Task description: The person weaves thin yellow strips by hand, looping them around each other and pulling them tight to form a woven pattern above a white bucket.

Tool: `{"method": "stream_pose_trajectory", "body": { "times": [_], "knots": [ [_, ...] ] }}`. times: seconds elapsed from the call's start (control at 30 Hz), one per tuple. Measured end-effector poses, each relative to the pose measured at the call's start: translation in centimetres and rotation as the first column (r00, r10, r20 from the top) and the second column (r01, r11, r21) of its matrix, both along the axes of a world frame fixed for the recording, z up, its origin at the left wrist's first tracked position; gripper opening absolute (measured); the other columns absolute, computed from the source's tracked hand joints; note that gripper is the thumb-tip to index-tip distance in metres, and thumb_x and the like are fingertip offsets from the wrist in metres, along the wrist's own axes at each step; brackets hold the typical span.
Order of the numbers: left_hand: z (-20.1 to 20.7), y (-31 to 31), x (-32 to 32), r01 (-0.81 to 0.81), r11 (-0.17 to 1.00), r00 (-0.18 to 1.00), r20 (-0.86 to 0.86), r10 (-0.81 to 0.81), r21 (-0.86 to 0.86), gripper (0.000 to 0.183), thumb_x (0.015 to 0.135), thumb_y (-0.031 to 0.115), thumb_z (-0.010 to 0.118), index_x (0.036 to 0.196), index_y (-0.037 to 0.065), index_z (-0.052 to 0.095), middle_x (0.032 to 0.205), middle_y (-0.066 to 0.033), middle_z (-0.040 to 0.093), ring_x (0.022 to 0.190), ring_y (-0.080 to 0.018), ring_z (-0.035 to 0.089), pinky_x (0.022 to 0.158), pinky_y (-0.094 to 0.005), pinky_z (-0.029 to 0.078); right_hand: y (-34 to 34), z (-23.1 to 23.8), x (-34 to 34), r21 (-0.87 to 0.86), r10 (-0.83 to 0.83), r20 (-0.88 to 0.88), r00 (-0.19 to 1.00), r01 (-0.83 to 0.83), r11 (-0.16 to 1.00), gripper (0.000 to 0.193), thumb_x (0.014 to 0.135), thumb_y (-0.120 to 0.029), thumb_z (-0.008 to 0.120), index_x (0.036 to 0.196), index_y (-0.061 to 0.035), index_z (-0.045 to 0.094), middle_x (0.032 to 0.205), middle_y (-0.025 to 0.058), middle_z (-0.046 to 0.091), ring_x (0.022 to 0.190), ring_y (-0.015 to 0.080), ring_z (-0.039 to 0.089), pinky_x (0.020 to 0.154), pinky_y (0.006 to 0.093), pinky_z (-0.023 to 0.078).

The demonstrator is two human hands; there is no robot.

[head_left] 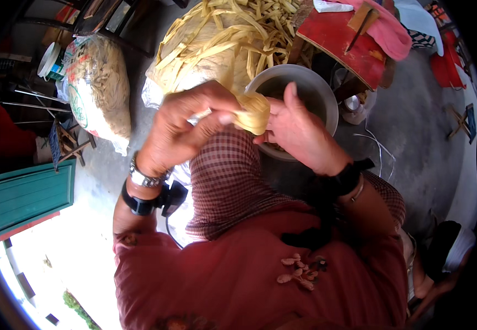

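Note:
Above my checked trouser leg, the fingers and thumb of my left hand (186, 124) pinch a folded yellow leaf strip (255, 113), bent into a rounded bundle. My right hand (301, 132) is just to the right of it, palm partly up, thumb raised and fingers stretched out. Its fingertips reach the right side of the leaf; whether they press on it I cannot tell. Beneath that hand stands a pale bucket (333, 99), its contents mostly hidden. Long yellow leaf strips (216, 44) lie piled beyond my hands on a large, pale, plastic-wrapped bundle (186, 74).
A red-topped wooden stool (326, 36) stands at the far right, with a pink cloth (387, 30) and a wooden piece on it. White string (380, 146) lies on the floor. To the left are a stuffed clear sack (99, 91), a small folding stool (65, 140) and a green door (26, 192).

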State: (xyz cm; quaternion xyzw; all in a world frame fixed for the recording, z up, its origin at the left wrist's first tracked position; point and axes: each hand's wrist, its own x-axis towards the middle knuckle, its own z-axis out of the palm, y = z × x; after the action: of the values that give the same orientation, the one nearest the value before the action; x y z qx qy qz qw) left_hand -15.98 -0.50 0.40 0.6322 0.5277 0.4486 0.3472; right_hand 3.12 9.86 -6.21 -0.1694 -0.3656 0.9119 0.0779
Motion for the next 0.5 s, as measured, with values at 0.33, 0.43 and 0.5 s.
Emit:
{"method": "stream_pose_trajectory", "body": {
  "times": [0.33, 0.43, 0.5],
  "knots": [
    [-3.2, -1.9, 4.7, -0.142, 0.990, 0.942, -0.307, 0.137, 0.004, 0.011, 0.082, -0.004, 0.064, 0.092, -0.001, 0.063, 0.083, -0.0096, 0.064, 0.077, -0.0203, 0.063, 0.071, -0.0287, 0.049, 0.7, -2.4, 5.3, -0.419, -0.575, -0.166, 0.801, 0.470, 0.777, 0.038, 0.095, -0.034, 0.052, 0.119, -0.0042, 0.050, 0.101, 0.0044, 0.058, 0.101, 0.0200, 0.055, 0.060, 0.0225, 0.044],
    [-3.7, -2.3, 5.6, -0.214, 0.977, 0.916, -0.345, 0.203, 0.006, 0.008, 0.084, -0.001, 0.063, 0.092, 0.000, 0.063, 0.081, -0.0083, 0.064, 0.074, -0.0174, 0.061, 0.069, -0.0268, 0.048, 1.3, -2.6, 8.5, -0.404, -0.658, -0.189, 0.729, 0.553, 0.729, 0.033, 0.095, -0.033, 0.051, 0.112, -0.0047, 0.051, 0.099, 0.0037, 0.058, 0.102, 0.0199, 0.055, 0.059, 0.0235, 0.045],
    [-4.5, -2.4, 6.5, -0.253, 0.967, 0.929, -0.289, 0.230, -0.043, 0.007, 0.086, 0.001, 0.061, 0.093, 0.001, 0.063, 0.078, -0.0070, 0.063, 0.072, -0.0146, 0.059, 0.067, -0.0260, 0.047, 1.8, -2.3, 10.7, -0.416, -0.694, -0.217, 0.686, 0.578, 0.702, 0.031, 0.096, -0.032, 0.051, 0.112, -0.0048, 0.051, 0.099, 0.0042, 0.058, 0.100, 0.0198, 0.055, 0.059, 0.0242, 0.046]
  ]
}}
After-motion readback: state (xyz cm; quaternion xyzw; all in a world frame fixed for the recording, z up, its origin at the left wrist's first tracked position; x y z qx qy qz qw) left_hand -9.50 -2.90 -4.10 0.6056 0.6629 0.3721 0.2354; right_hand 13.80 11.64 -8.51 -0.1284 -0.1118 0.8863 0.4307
